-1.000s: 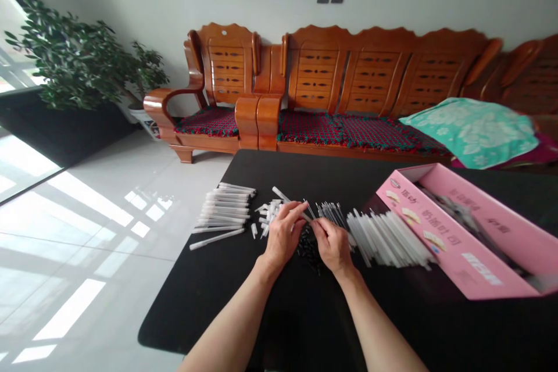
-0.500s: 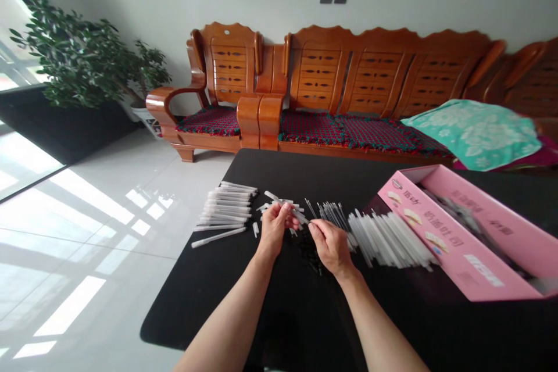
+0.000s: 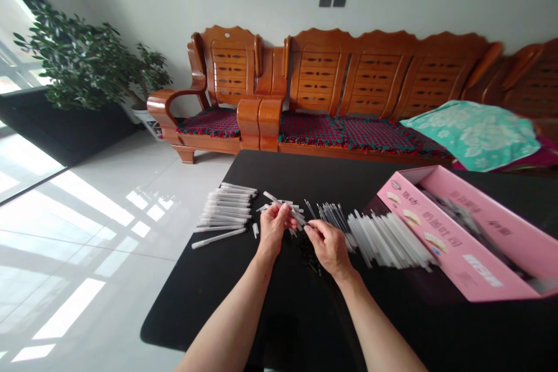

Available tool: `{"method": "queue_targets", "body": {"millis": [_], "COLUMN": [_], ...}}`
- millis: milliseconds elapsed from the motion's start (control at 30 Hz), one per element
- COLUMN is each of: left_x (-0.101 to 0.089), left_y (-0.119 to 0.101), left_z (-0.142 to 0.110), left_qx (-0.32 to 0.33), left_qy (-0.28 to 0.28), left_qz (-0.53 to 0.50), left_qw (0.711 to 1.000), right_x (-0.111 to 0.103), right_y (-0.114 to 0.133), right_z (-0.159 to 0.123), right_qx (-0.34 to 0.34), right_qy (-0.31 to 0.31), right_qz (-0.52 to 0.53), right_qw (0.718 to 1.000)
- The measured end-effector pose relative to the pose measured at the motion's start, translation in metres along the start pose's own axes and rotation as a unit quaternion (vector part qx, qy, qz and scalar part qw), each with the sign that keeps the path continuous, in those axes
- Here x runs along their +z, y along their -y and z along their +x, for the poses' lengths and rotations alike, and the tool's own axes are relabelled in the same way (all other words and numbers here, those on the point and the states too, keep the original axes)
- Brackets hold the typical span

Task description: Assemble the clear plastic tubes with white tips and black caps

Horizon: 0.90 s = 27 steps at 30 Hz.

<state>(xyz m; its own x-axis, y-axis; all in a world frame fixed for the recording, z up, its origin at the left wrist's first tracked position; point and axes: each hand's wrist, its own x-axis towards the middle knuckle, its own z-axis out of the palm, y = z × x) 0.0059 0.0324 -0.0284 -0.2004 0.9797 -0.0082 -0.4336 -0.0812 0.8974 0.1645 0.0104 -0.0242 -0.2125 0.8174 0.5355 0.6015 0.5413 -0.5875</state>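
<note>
My left hand point(image 3: 273, 232) is closed around a whitish pen point(image 3: 271, 197), which slants from upper left to lower right. At the pen's lower right end, my right hand point(image 3: 328, 246) pinches a small black piece point(image 3: 306, 226), apparently a plug, touching or very near the barrel. Under my hands lies a heap of small black pieces point(image 3: 310, 261). Behind the left hand are short whitish caps point(image 3: 263, 208), partly hidden by it. Thin dark refills point(image 3: 333, 215) lie beyond the right hand, with a pile of translucent pen barrels point(image 3: 387, 238) to their right.
A row of capped white pens point(image 3: 226, 207) lies at the left of the black table point(image 3: 209, 296); a loose cap point(image 3: 255, 230) is beside them. On the right stands an open pink box point(image 3: 453, 238) with contents. A wooden sofa point(image 3: 322, 78) is behind the table.
My right hand has shifted slightly left, bringing the black piece to the pen's end. The left hand stays nearly in place, and the pen in it is tilted a little more steeply.
</note>
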Motion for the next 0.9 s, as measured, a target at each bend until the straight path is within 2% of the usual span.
{"method": "queue_targets", "body": {"millis": [133, 300, 467, 633, 767, 900], "left_x": [-0.0002, 0.0002, 0.0, -0.0001, 0.0009, 0.0018], "left_y": [-0.0002, 0.0001, 0.0017, 0.0029, 0.003, 0.0026], "left_z": [0.0001, 0.0002, 0.0022, 0.0051, 0.0065, 0.0062], "left_qx": [0.001, 0.007, 0.01, 0.013, 0.015, 0.015], "left_qy": [0.0, 0.0, -0.002, -0.002, -0.002, -0.002], "left_qz": [0.004, 0.005, 0.008, 0.005, 0.005, 0.006], "left_qw": [1.0, 1.0, 1.0, 1.0, 1.0, 1.0], "right_x": [0.0007, 0.001, 0.0026, 0.0045, 0.0066, 0.0077], "right_y": [-0.0007, -0.0012, -0.003, -0.0055, -0.0081, -0.0087], "right_z": [0.0003, 0.0004, 0.0006, 0.0009, 0.0011, 0.0012], "right_qx": [-0.007, 0.034, 0.012, 0.051, 0.031, 0.064], "right_qy": [-0.002, -0.01, -0.002, -0.01, 0.0, -0.01], "right_qz": [-0.001, -0.014, -0.036, -0.034, -0.041, -0.054], "right_qw": [1.0, 0.999, 0.999, 0.998, 0.999, 0.996]}}
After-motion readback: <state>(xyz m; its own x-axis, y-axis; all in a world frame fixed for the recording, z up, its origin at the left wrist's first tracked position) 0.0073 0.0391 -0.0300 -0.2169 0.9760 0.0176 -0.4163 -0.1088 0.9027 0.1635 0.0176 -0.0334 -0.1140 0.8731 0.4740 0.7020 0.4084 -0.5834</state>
